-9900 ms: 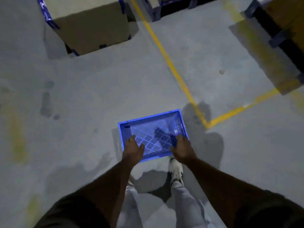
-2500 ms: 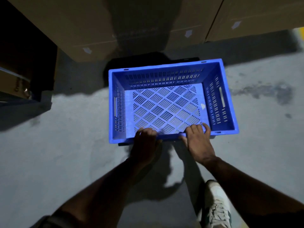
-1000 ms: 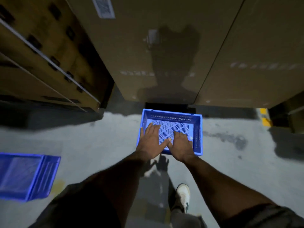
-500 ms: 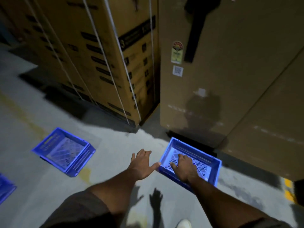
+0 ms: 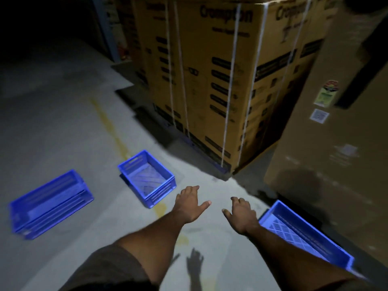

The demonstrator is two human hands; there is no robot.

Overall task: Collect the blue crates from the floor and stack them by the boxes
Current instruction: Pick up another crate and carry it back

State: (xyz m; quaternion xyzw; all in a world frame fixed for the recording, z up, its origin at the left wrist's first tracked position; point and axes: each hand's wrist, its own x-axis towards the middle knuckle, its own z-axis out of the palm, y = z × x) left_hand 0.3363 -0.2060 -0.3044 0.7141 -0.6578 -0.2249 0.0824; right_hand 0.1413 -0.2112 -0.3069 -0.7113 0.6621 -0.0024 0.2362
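Down at center frame, both sets of fingers are spread loose and holding nothing. The left hand (image 5: 190, 203) has its thumb poking out to the right and its fingertips aimed at the nearest loose crate; the right hand (image 5: 241, 215) hangs palm-down with its fingers splayed, just left of the crate by the boxes.

So, crate count. One blue crate (image 5: 302, 234) sits at the lower right of the frame, on the floor right up against the plain cardboard box (image 5: 336, 143). Looks like that's the base of the stack, already parked. Two more are out on the concrete floor (image 5: 63, 122): a middle crate (image 5: 148, 178) upright at center-left, just beyond the left fingertips, and a far crate (image 5: 50, 203) at the left edge, blurry, so I can't tell whether it's tipped or how it sits. The strapped box (image 5: 220, 80) fills the top center.

My read: one down, two to go, and the hands are between crates. Next move is probably to step toward the middle crate, take its rim or handle slots with both hands, and bring it back to nest square in the one at lower right.
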